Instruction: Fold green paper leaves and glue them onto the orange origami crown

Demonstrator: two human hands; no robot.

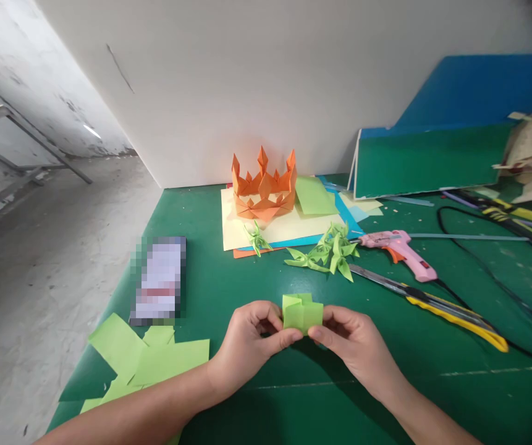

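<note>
A small, light-green square of folded paper (303, 316) is held above the dark-green tabletop (228, 278), near its front edge and between the person's two hands; the bare left hand (256, 327) pinches its left side between thumb and fingers, and the bare right hand (358, 340) pinches its right side likewise, both thumbs at the lower edge; the step in hand looks like folding, with a crease running down the square's middle and a flap standing at its upper part; whether the fingers are pressing that flap flat or easing it open, I cannot tell.

The next move seems to call for light, even fingertip pressure, with one hand steadying the square while the other works the crease; too hard a pull could bend the thin layers out of line.

Beyond the hands lies a cluster of pointed, light-green folded-paper shapes (337, 244), just beside the tip of a pink plastic glue gun (405, 247); loose, flat, light-green paper pieces (173, 364) lie by the left forearm, partly covered by it.
</note>
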